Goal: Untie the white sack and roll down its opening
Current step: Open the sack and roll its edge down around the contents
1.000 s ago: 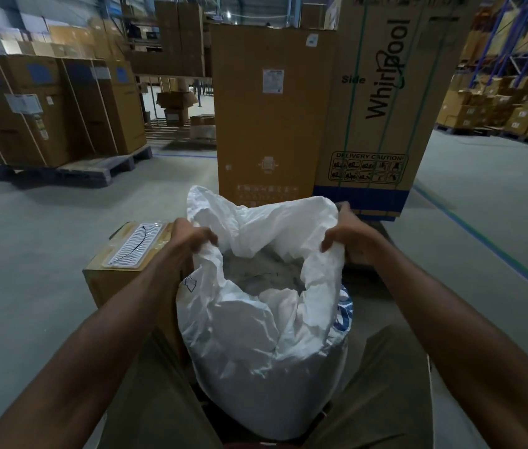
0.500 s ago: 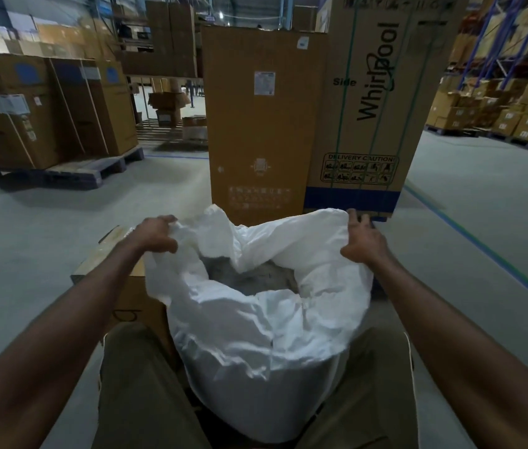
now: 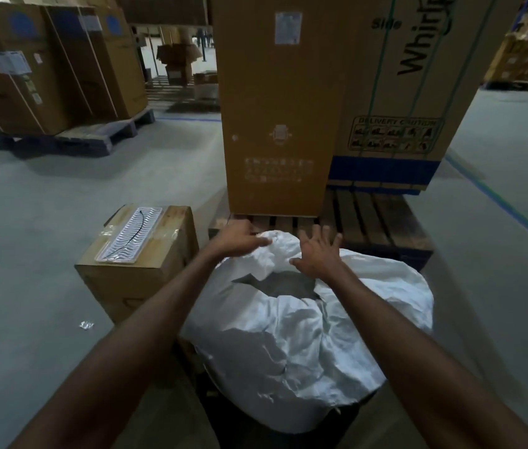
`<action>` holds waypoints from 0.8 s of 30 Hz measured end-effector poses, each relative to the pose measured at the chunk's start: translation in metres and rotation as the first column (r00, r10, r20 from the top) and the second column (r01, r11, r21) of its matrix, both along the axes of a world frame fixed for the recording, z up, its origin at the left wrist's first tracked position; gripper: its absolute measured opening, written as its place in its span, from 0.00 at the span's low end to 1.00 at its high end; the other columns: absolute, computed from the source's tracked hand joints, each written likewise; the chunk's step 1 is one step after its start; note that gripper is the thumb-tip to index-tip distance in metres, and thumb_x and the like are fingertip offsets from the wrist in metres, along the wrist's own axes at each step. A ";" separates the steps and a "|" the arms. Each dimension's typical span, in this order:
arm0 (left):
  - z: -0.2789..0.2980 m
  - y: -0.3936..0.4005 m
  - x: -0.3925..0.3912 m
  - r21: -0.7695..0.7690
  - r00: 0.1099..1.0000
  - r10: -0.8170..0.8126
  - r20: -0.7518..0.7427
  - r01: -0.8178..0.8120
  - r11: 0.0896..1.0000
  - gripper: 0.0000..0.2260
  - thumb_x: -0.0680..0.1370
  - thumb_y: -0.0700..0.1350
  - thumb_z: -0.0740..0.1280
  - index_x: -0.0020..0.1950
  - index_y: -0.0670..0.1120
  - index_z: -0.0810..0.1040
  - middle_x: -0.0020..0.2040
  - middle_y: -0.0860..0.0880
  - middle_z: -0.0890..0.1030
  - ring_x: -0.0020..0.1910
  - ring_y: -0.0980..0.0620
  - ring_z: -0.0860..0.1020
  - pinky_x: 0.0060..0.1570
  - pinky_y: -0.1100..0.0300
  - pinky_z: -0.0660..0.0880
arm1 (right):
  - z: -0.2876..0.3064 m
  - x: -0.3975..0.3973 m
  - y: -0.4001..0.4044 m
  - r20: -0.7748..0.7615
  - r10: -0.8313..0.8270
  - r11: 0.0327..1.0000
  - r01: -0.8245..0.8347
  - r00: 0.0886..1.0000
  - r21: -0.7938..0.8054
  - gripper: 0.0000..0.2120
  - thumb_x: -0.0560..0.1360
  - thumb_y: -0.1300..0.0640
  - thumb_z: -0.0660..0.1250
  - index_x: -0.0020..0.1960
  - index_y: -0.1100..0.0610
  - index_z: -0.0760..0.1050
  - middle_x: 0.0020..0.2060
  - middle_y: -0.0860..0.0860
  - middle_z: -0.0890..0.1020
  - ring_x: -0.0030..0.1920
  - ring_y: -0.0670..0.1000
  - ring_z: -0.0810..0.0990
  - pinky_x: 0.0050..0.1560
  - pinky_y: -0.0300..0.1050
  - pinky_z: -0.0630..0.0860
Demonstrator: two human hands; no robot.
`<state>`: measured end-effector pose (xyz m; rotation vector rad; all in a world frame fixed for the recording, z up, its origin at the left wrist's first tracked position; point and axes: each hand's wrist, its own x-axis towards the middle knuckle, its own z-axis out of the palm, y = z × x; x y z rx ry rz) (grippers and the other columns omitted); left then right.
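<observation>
The white sack (image 3: 304, 345) stands untied on the floor between my legs. Its mouth is open and crumpled low, and grey contents (image 3: 282, 285) show through the gap. My left hand (image 3: 240, 239) lies over the far left part of the rim with its fingers bent round the fabric. My right hand (image 3: 317, 254) presses on the far rim just to the right, with its fingers spread and straight. Both forearms reach across the sack.
A small taped cardboard box (image 3: 136, 254) stands touching the sack's left side. Just beyond the sack a wooden pallet (image 3: 376, 222) carries a tall brown carton (image 3: 282, 108) and a Whirlpool carton (image 3: 402, 92). More cartons (image 3: 45, 69) stand on a pallet far left.
Both hands left the side edges of the sack's mouth and came together at its far rim. The raised fabric has gone down, and the right hand has opened.
</observation>
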<state>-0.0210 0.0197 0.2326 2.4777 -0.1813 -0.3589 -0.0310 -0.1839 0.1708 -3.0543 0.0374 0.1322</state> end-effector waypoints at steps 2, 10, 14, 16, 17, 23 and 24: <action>-0.038 -0.013 0.018 0.208 0.998 0.045 0.048 -0.054 0.977 0.29 0.75 0.62 0.70 0.69 0.46 0.75 0.65 0.43 0.79 0.64 0.38 0.76 0.63 0.42 0.76 | -0.018 0.013 0.000 0.016 0.020 1.000 -0.020 1.000 0.010 0.33 0.80 0.46 0.66 0.80 0.54 0.58 0.78 0.61 0.58 0.80 0.64 0.52 0.76 0.71 0.48; -0.109 -0.024 0.089 0.364 0.999 0.019 -0.029 -0.007 0.931 0.26 0.83 0.61 0.60 0.71 0.44 0.74 0.70 0.41 0.77 0.69 0.39 0.75 0.70 0.40 0.69 | -0.061 0.077 -0.024 0.016 -0.047 0.995 0.046 0.999 0.091 0.25 0.85 0.45 0.56 0.79 0.54 0.61 0.73 0.58 0.70 0.75 0.59 0.64 0.75 0.66 0.55; -0.122 -0.021 0.119 0.251 0.993 -0.014 -0.116 0.043 0.967 0.14 0.80 0.45 0.63 0.63 0.40 0.77 0.63 0.39 0.80 0.57 0.41 0.78 0.57 0.51 0.76 | -0.076 0.114 -0.031 -0.058 -0.064 0.988 0.071 0.996 0.138 0.25 0.84 0.41 0.56 0.76 0.54 0.65 0.71 0.58 0.74 0.73 0.60 0.69 0.75 0.68 0.57; -0.123 -0.023 0.128 0.179 0.994 0.003 -0.106 0.016 0.984 0.13 0.79 0.39 0.64 0.61 0.39 0.79 0.58 0.41 0.82 0.51 0.45 0.79 0.51 0.53 0.79 | -0.081 0.126 -0.032 -0.160 -0.050 0.977 0.081 0.986 0.196 0.31 0.81 0.37 0.62 0.77 0.54 0.65 0.74 0.56 0.72 0.75 0.60 0.69 0.75 0.67 0.57; -0.122 -0.023 0.131 0.151 0.996 0.023 -0.085 -0.010 0.989 0.13 0.78 0.37 0.64 0.61 0.40 0.80 0.57 0.42 0.83 0.49 0.46 0.80 0.51 0.52 0.80 | -0.081 0.129 -0.033 -0.203 -0.034 0.966 0.084 0.979 0.244 0.33 0.79 0.37 0.66 0.76 0.54 0.67 0.74 0.55 0.73 0.74 0.60 0.70 0.74 0.64 0.61; -0.086 -0.001 0.137 0.053 0.995 -0.097 0.014 0.096 0.994 0.12 0.79 0.36 0.63 0.60 0.43 0.80 0.59 0.41 0.82 0.54 0.44 0.79 0.51 0.54 0.74 | -0.071 0.123 -0.036 0.039 0.009 0.874 -0.027 0.999 0.485 0.18 0.76 0.44 0.73 0.57 0.56 0.80 0.49 0.49 0.81 0.50 0.54 0.80 0.51 0.54 0.78; -0.078 0.002 0.133 0.022 0.988 -0.154 0.005 0.154 0.988 0.13 0.81 0.41 0.63 0.65 0.45 0.77 0.62 0.41 0.81 0.56 0.45 0.79 0.52 0.53 0.73 | -0.064 0.120 -0.034 0.107 0.027 0.872 -0.076 0.994 0.484 0.18 0.77 0.45 0.74 0.61 0.55 0.79 0.50 0.48 0.78 0.50 0.53 0.78 0.49 0.53 0.78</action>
